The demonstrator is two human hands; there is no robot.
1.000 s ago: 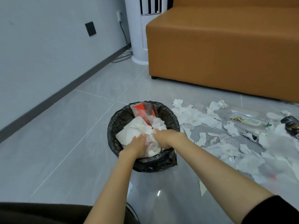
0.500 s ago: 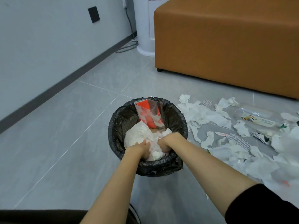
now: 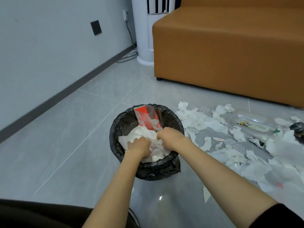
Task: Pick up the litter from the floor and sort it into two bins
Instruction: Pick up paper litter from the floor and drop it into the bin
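Note:
A round bin lined with a black bag (image 3: 115,129) stands on the grey tiled floor, filled with crumpled white tissue paper (image 3: 139,134). A clear plastic packet with red print (image 3: 148,117) leans upright against its far wall. Both my hands are inside the bin. My left hand (image 3: 139,146) digs its curled fingers into the tissue paper. My right hand (image 3: 170,136) is bunched like a fist on the same wad, just below the packet. Their fingertips are buried in the paper.
Torn tissues (image 3: 200,120), a clear plastic bottle (image 3: 251,124), a dark object (image 3: 298,129) and wrappers lie scattered right of the bin. A paper scrap (image 3: 206,194) lies nearer me. An orange sofa (image 3: 230,55) and a white tower fan (image 3: 144,30) stand behind.
Both hands pushed the tissue wad deeper into the bin, and it now sits below the rim. The camera view shifted slightly; the hands stay on the paper.

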